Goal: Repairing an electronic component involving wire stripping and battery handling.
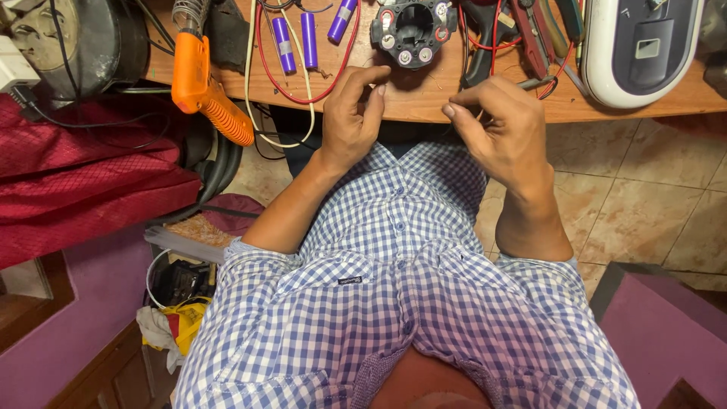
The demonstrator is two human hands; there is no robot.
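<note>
A: Where are the 2 hands?

B: Both sit in the upper middle of the frame, at the near edge of the wooden worktop (424,102). The left hand (350,121) is just left of centre, fingers curled in with thumb and forefinger pressed together. The right hand (503,125) is just right of centre, fingers bent in the same pinching way.

A: Grasping what?

B: Something very thin runs between the fingertips, likely a fine wire, but it is too small to tell. Its line, as far as it shows, runs left to right across the frame, along the worktop edge.

A: What lies nearest to them?

B: Straight above the left hand is a black round part (413,30) with metal contacts on its rim. Left of that lie 3 purple cylindrical cells (309,39); 2 have their long axes running up and down the frame, the 3rd tilts toward the upper right. A red wire (266,64) loops around them, and a cream cable (248,76) runs down beside it and over the worktop edge.

A: And further out?

B: An orange glue gun (201,83) at the upper left, its handle slanting toward the lower right past the worktop edge. Pliers with red handles (530,38) above the right hand, and a white rounded appliance (644,45) in the upper right corner. The checked shirt (394,288) fills the lower half.
</note>
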